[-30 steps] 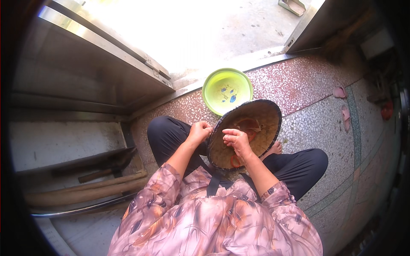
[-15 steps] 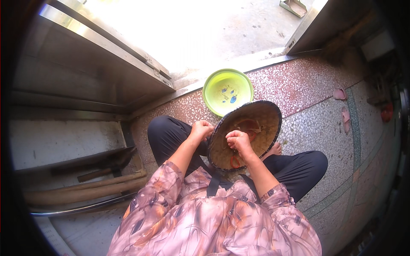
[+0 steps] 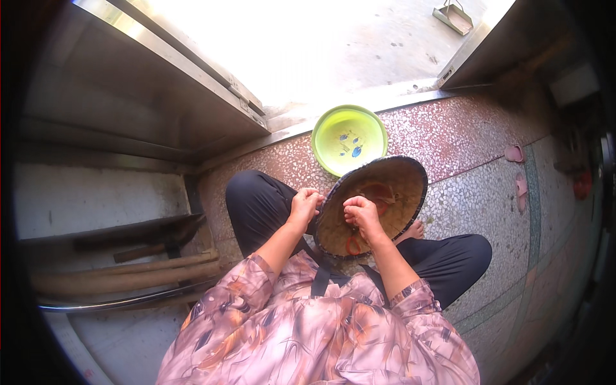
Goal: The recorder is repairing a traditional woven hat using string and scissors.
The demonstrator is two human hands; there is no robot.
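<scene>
A conical woven hat (image 3: 402,190) with a dark bound rim rests tilted between my knees, its brown inside facing up toward me. Red-orange cord (image 3: 353,244) loops inside it. My left hand (image 3: 306,205) is closed in a pinch right beside the hat's left rim; what its fingertips hold is too small to tell. Over the inside of the hat, my right hand (image 3: 361,213) is curled with thumb and fingers pressed together. Anything between those fingers is hidden or too fine to see.
A lime-green basin (image 3: 327,149) with blue patterning inside stands just beyond the hat, near the metal door threshold. Pink slippers (image 3: 521,186) lie on the speckled floor at right. Wooden poles (image 3: 128,277) lie at left; a dustpan (image 3: 454,19) sits outside.
The whole view has shifted slightly, so the basin and hat appear a little farther right. My left hand has turned a little beside the rim; both hands remain closed.
</scene>
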